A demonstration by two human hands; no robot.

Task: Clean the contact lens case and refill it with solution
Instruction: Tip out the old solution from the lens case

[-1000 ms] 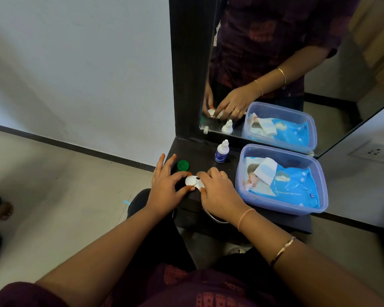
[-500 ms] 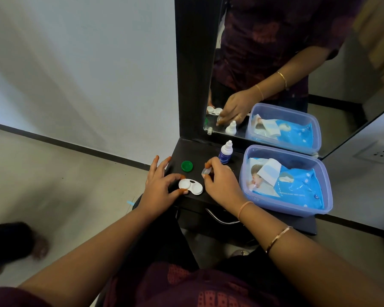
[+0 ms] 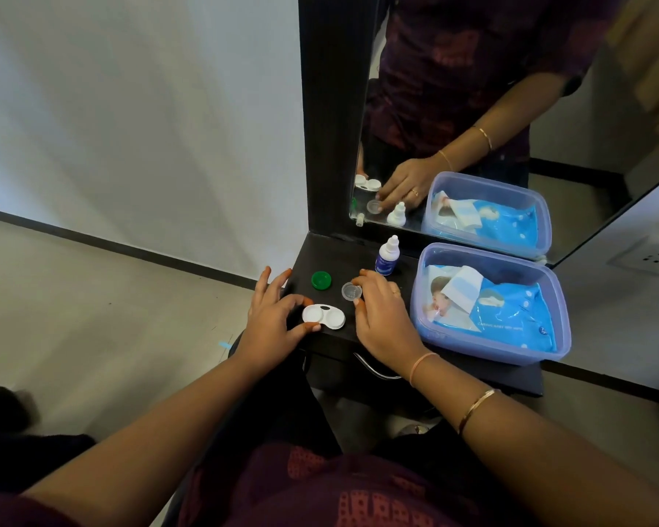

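- Your left hand (image 3: 273,317) pinches the white lens case (image 3: 323,316) at the shelf's (image 3: 339,256) near edge.
- Your right hand (image 3: 381,313) pinches a clear cap (image 3: 350,290) beside a green cap (image 3: 320,280).
- Solution bottle (image 3: 387,256) behind; wipes tub (image 3: 548,283) at right.

I read the lens case (image 3: 323,316) as white, the shelf (image 3: 339,256) black, one green cap (image 3: 320,280), one clear cap (image 3: 350,290), the bottle (image 3: 387,256) white with a blue label, and the box (image 3: 484,349) translucent lilac-blue around a bright blue, white-dotted wipes pack (image 3: 510,317)
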